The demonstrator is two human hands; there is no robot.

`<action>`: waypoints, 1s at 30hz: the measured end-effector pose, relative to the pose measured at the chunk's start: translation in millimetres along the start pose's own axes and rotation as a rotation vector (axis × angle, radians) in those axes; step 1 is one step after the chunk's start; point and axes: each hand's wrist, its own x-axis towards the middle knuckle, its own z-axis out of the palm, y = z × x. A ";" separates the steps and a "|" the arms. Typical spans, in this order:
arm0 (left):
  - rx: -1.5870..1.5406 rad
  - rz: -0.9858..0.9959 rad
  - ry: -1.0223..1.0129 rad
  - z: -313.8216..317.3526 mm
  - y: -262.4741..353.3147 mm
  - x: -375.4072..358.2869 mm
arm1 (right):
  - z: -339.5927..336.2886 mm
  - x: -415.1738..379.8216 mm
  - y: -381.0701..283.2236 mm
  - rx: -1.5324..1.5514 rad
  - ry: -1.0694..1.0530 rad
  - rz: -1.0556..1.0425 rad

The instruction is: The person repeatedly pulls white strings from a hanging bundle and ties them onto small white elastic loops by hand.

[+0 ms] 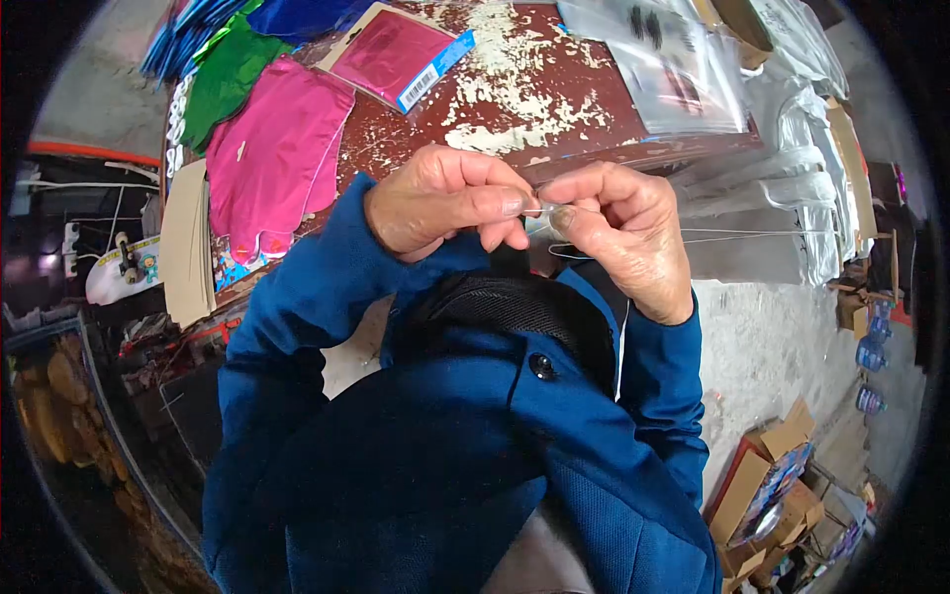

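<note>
My left hand [445, 203] and my right hand [628, 228] meet in front of my chest, near the table's front edge. Both are closed in a pinch, fingertips almost touching. Between them runs a thin white string [732, 234], whose strands stretch off to the right past my right hand. A loop of it hangs below the fingertips. Whether a knot or some tiny piece sits in the pinch is too small to tell. Left of my hands lies a pink fabric piece [282, 148], beside a green one [233, 84].
The dark red table [416, 129] has peeling paint. On it lie a packaged pink item [396, 49] with a blue barcode label and clear plastic bags [673, 74]. Cardboard sheets [186, 243] stand at the left edge, and white plastic bundles [807, 168] at the right. Open cartons [767, 485] sit on the floor.
</note>
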 end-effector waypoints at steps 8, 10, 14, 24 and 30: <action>0.115 0.032 0.004 -5.0 -2.9 -2.2 | 8.5 -4.2 -14.7 -0.376 0.118 -0.044; 0.135 0.004 -0.021 -5.0 -1.2 -2.5 | 6.5 -3.1 -12.1 -0.398 0.100 -0.085; 0.198 -0.071 -0.078 -4.8 1.0 -3.8 | 1.4 0.0 -6.2 -0.464 0.029 -0.214; -0.229 0.261 -0.226 -7.6 -23.6 3.6 | -3.6 6.7 10.9 0.047 0.007 -0.034; -0.366 0.327 -0.225 -3.5 -30.1 12.2 | -8.0 10.5 26.4 0.526 -0.073 0.073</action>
